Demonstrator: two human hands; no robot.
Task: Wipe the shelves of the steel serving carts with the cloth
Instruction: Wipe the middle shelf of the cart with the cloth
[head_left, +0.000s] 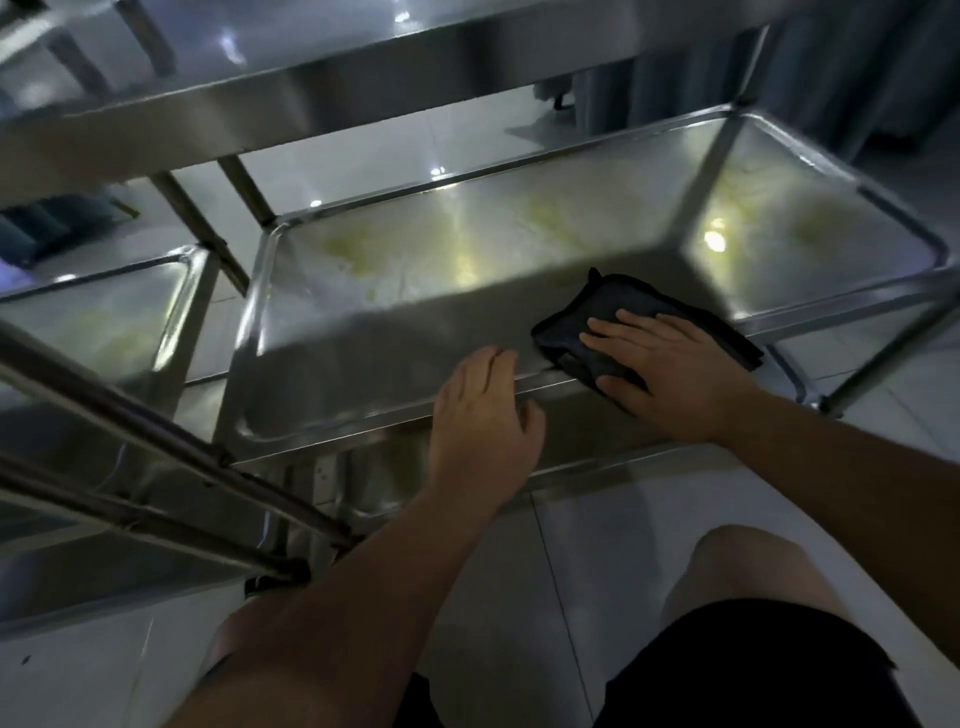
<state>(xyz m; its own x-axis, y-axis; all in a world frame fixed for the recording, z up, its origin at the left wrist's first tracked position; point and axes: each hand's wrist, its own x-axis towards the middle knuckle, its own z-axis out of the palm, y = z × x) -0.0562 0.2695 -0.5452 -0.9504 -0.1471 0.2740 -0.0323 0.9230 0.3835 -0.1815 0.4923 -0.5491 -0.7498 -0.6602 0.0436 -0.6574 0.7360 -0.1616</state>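
At centre right of the frame the right hand lies flat, fingers straight and slightly spread, pressing a folded dark cloth onto the near part of the steel cart's lower shelf, which fills the middle of the frame and shows yellowish smears toward its far side. Just left of the cloth, the left hand rests on the shelf's near rim with fingers relaxed and curved over the edge, holding nothing. A second cart's shelf sits at centre left, and the upper shelf crosses the top of the frame.
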